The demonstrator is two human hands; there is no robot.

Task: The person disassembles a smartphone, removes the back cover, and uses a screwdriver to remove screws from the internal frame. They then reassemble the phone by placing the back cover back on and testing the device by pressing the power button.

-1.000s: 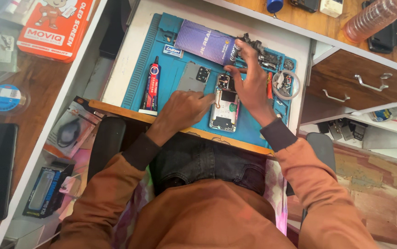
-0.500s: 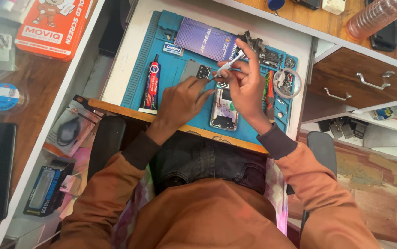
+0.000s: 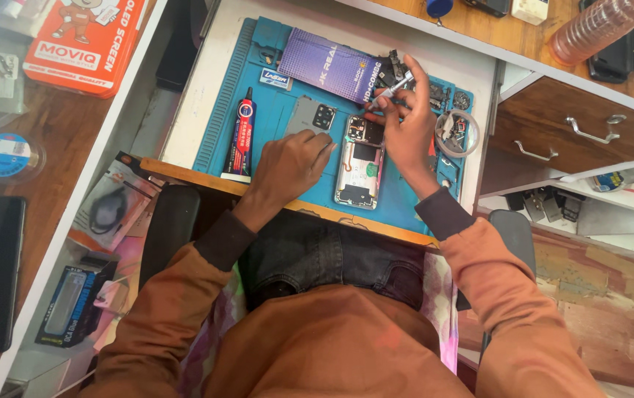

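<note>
Metal glints between the fingers of my right hand (image 3: 405, 125), which pinches a slim silver tool (image 3: 391, 90) over the top end of the opened phone (image 3: 361, 163). Its back is off, showing a pale frame, dark boards and a green spot. My left hand (image 3: 291, 163) lies palm down just beside the phone, fingers loosely curled, closed on nothing, fingertips touching the grey back cover (image 3: 311, 118) with its camera cut-out.

Both rest on a ribbed blue repair mat (image 3: 217, 110) on the white bench. A red and black glue tube (image 3: 240, 140) lies left of my left hand. Above the cover sits a flat purple box (image 3: 332, 68) with pale lettering; right of my right hand is a small clear round dish (image 3: 458, 133) of parts. An orange carton (image 3: 85, 40) lies far left on the brown counter, with a round blue-labelled tin (image 3: 6, 156) below it.

Against half a second ago, my left hand has flattened and drawn back from the phone; the tool now points further up.
</note>
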